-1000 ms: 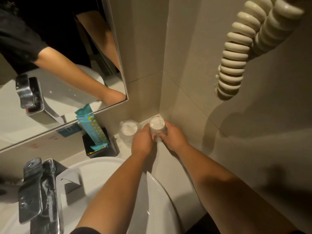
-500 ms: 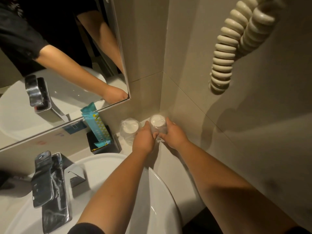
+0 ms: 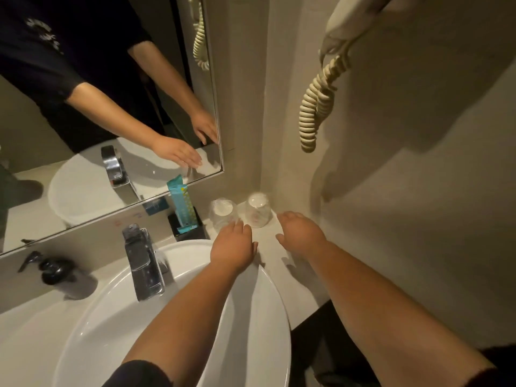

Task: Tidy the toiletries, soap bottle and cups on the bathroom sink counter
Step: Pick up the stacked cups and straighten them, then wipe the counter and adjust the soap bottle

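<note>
Both hands have let go of the corner cup (image 3: 257, 210) since a moment ago: left hand (image 3: 234, 244) and right hand (image 3: 300, 232) now hover open and empty just short of it. That cup stands upside down in the wall corner, its twin, the plastic-wrapped cup (image 3: 222, 213), just beside it at nine o'clock. Cup placement looks finished; next probably comes the teal toiletry packet (image 3: 182, 203) in its black holder (image 3: 190, 229) (further toward nine o'clock), or the dark soap bottle (image 3: 60, 273) well apart at eight o'clock, needing a reach across the basin (image 3: 251, 317).
</note>
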